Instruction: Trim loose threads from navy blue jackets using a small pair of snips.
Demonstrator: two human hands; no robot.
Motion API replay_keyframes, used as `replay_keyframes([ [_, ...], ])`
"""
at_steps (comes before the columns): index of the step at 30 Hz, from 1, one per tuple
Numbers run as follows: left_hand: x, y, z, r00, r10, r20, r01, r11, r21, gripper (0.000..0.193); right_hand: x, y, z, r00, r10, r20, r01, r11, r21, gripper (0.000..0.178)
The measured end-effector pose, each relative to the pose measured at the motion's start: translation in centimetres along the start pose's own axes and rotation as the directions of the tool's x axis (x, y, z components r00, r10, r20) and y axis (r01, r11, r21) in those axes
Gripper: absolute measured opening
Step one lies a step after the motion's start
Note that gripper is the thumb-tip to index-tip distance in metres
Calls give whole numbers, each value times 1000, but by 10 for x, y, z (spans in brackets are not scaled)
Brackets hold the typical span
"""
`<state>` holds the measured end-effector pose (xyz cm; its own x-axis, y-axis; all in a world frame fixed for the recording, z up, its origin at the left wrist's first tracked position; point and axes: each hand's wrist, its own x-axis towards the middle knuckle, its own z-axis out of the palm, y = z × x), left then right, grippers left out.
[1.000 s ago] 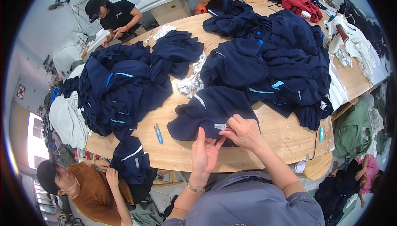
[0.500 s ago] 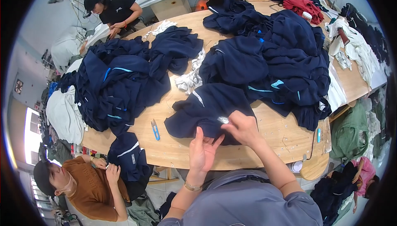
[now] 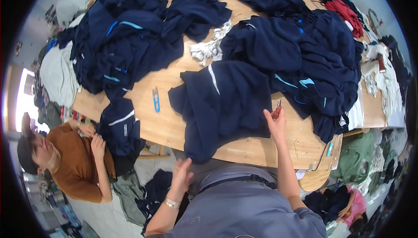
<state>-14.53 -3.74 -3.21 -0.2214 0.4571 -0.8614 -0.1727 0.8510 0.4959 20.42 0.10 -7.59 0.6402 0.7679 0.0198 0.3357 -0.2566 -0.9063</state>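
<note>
Head view: right hand [image 3: 276, 122] grips small snips [image 3: 278, 105], slim metal blades pointing away, handles red. Left hand [image 3: 180, 175] empty, fingers loosely spread near the garment's lower end; contact hard to judge. Navy garment [image 3: 235, 103]: matte, softly creased, tapering white strip [image 3: 214, 79], spread over pale wood table [image 3: 167, 122], overhanging near edge.

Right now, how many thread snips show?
2 clearly: red-handled snips in the right hand and blue snips on the table, left of the near navy garment. Others may be hidden; the light-blue object is unclear.
</note>
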Motion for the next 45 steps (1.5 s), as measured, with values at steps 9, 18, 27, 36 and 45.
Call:
replay_keyframes([
  [9, 33, 77, 109, 481, 821, 306, -789, 254, 559, 56, -13, 23, 12, 989, -33, 141, 58, 983, -175, 31],
  [18, 83, 113, 63, 654, 732, 192, -744, 668, -12, 14, -17, 35, -36, 979, -151, -138, 123, 974, -192, 17],
  [27, 43, 86, 85, 511, 834, 211, -859, 501, 101, 17, -20, -18, 15, 980, -197, -5, 193, 963, -189, 26],
  [36, 16, 14, 143, 739, 130, 661, -385, 887, 255, 64, -39, -57, 55, 964, -157, 215, 121, 978, 171, 30],
  [45, -4, 38, 132, 730, 411, 546, -273, 908, -318, 31, -88, -71, 31, 755, -613, 232, 548, 784, 290, 25],
])
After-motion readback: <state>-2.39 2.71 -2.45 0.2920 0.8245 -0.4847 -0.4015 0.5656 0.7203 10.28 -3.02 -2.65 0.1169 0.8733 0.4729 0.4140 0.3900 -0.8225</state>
